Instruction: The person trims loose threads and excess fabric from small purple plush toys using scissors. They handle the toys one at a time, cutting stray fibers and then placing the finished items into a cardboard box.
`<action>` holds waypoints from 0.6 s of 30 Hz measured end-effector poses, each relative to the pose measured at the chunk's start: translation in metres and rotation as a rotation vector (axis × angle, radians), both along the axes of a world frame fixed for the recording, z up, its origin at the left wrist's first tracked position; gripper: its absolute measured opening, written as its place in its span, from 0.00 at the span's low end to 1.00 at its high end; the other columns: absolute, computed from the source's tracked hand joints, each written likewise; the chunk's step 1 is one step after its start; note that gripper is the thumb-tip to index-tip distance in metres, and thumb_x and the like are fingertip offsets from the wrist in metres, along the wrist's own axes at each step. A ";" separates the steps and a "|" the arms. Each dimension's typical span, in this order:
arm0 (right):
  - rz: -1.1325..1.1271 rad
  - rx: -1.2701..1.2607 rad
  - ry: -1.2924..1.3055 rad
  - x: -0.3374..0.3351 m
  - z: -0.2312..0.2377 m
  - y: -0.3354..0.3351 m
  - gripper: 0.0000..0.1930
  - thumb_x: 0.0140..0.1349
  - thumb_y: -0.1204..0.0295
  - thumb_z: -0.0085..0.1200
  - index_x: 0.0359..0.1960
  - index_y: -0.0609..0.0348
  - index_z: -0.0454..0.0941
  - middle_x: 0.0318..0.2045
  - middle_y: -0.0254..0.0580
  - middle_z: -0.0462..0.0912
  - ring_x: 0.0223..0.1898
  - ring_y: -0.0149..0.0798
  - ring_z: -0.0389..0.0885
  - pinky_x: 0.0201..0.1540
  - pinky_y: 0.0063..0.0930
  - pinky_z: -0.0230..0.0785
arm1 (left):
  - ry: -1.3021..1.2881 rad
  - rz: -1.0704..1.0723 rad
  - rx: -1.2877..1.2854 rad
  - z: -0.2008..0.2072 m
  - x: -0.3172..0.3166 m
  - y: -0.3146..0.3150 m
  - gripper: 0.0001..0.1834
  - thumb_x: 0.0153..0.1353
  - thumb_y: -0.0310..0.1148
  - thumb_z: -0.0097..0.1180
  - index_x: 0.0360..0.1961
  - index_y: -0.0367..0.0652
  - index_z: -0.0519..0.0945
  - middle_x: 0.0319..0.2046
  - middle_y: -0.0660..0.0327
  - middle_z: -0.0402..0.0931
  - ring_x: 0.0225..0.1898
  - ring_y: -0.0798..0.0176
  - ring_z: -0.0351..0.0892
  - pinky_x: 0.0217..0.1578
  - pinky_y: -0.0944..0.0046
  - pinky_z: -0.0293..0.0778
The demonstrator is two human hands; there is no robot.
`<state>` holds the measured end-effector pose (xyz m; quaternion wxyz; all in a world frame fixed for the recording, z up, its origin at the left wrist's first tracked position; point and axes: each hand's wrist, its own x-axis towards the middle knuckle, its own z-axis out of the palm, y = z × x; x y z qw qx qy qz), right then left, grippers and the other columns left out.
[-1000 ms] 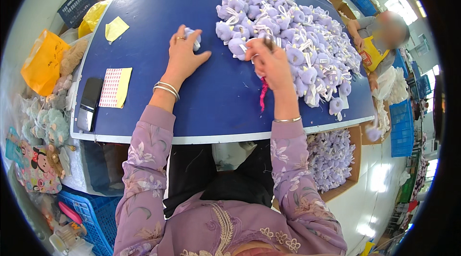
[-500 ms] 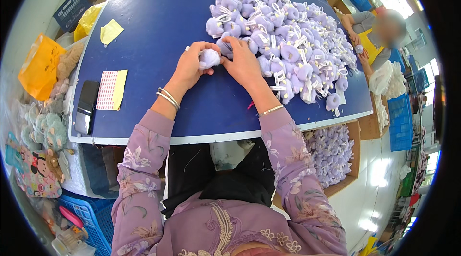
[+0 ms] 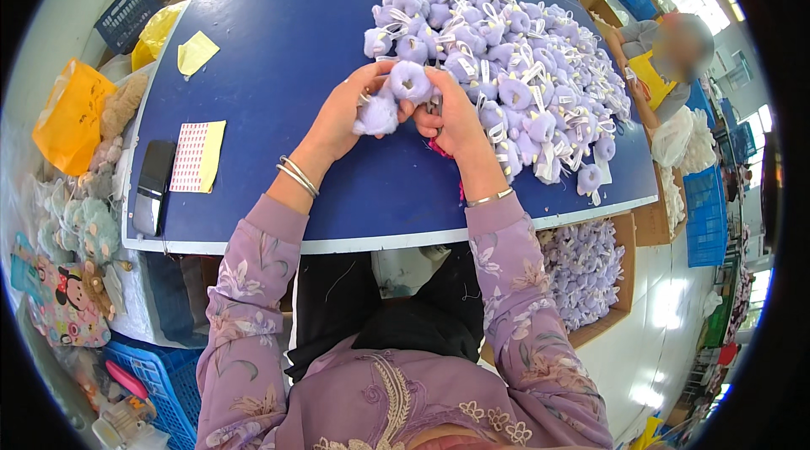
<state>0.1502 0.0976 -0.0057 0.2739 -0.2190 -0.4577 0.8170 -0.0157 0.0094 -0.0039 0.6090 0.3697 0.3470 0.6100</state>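
Observation:
Over the blue table my left hand (image 3: 348, 108) is closed on a fluffy lilac plush piece (image 3: 376, 115). A lilac plush ring (image 3: 409, 81) with a dark hole in its middle sits between both hands, against that piece. My right hand (image 3: 452, 113) has its fingers curled, with the thumb side touching the ring. Within its grip shows part of a small dark tool (image 3: 434, 104), mostly hidden by the fingers. A pink-red strip (image 3: 438, 148) hangs below that hand. Right beside it lies a large heap of similar lilac plush rings (image 3: 515, 93) with white tags and loops.
A phone (image 3: 153, 188), a sticker sheet (image 3: 196, 156) and a yellow paper (image 3: 197, 53) lie on the table's left side. Below its right edge stands a cardboard box (image 3: 623, 281) of lilac plush. A co-worker (image 3: 662, 70) is at the far right.
The ring has come up between my hands, its hole now facing me. My right hand has shifted right and down, its fingers more curled, with the pink-red strip now at it.

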 end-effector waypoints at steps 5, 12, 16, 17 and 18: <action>-0.070 0.089 -0.175 -0.003 0.006 -0.008 0.21 0.66 0.50 0.49 0.33 0.59 0.76 0.18 0.36 0.76 0.12 0.21 0.60 0.13 0.18 0.51 | 0.070 -0.043 0.055 -0.010 0.006 0.001 0.24 0.67 0.39 0.47 0.61 0.39 0.67 0.35 0.56 0.77 0.33 0.65 0.78 0.35 0.65 0.75; -0.419 0.525 -0.344 -0.010 -0.004 -0.009 0.21 0.62 0.53 0.58 0.30 0.63 0.79 0.20 0.29 0.75 0.22 0.21 0.68 0.24 0.18 0.61 | 0.135 0.115 -0.096 -0.011 0.005 0.002 0.18 0.67 0.34 0.48 0.56 0.40 0.69 0.35 0.56 0.77 0.27 0.63 0.80 0.28 0.65 0.77; -0.545 0.652 -0.270 -0.009 -0.004 -0.008 0.18 0.60 0.58 0.62 0.29 0.64 0.78 0.22 0.27 0.76 0.24 0.21 0.69 0.27 0.17 0.62 | 0.114 0.300 -0.093 -0.013 0.000 0.006 0.16 0.67 0.34 0.47 0.53 0.40 0.69 0.36 0.56 0.77 0.27 0.64 0.80 0.27 0.65 0.77; -0.507 0.695 -0.308 -0.010 -0.001 -0.011 0.16 0.60 0.60 0.62 0.29 0.63 0.78 0.22 0.27 0.76 0.24 0.20 0.68 0.27 0.17 0.62 | 0.119 0.344 -0.080 -0.014 -0.001 0.006 0.16 0.67 0.34 0.47 0.53 0.40 0.69 0.35 0.56 0.77 0.27 0.64 0.79 0.27 0.65 0.77; -0.472 0.736 -0.348 -0.011 0.002 -0.016 0.15 0.59 0.61 0.62 0.29 0.63 0.78 0.22 0.27 0.76 0.24 0.20 0.68 0.27 0.17 0.62 | 0.167 0.369 -0.075 -0.015 0.001 0.006 0.15 0.67 0.34 0.48 0.52 0.39 0.69 0.36 0.56 0.76 0.28 0.65 0.79 0.27 0.66 0.76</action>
